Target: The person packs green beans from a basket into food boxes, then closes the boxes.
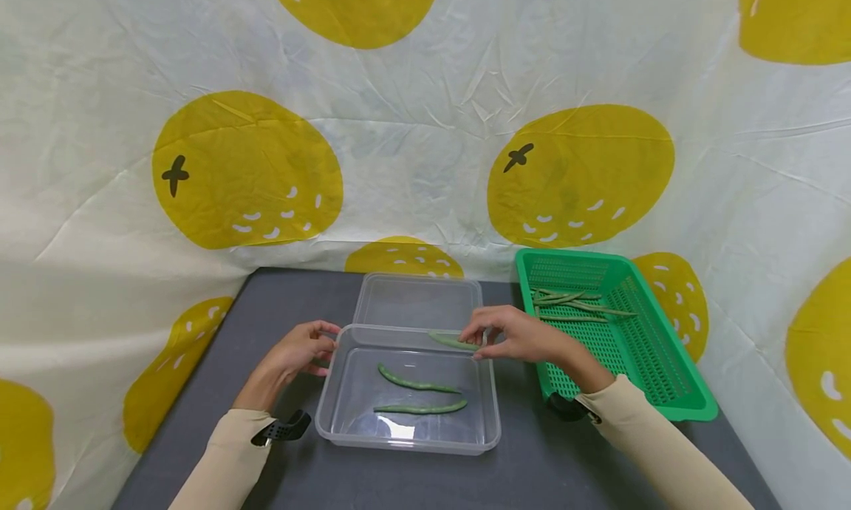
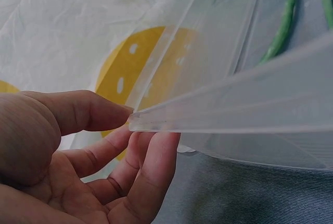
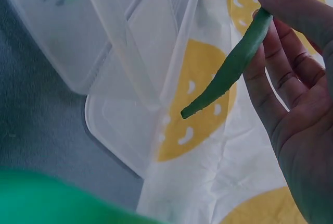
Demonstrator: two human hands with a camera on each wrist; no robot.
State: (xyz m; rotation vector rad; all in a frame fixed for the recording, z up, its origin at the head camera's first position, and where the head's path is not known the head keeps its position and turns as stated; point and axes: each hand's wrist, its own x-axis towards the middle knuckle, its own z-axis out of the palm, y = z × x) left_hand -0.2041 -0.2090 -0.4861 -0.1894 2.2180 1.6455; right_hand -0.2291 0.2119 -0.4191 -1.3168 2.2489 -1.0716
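My right hand [image 1: 508, 334] pinches a green bean [image 3: 234, 67] between thumb and fingers, over the back right corner of a clear plastic container [image 1: 407, 446]. Inside that container lie two more green beans, a curved one [image 1: 415, 383] and a straighter one [image 1: 420, 408] nearer the front. At the back left corner my left hand [image 1: 299, 351] pinches the container's rim; in the left wrist view the thumb [image 2: 99, 110] is above the rim and the fingers are below it.
A green plastic basket [image 1: 678, 377] stands at the right with several green beans [image 1: 572, 303] in it. Behind the container lies a clear lid [image 1: 419, 299], partly covered by it. A white cloth with yellow fruit prints hangs behind the dark table [image 1: 299, 296].
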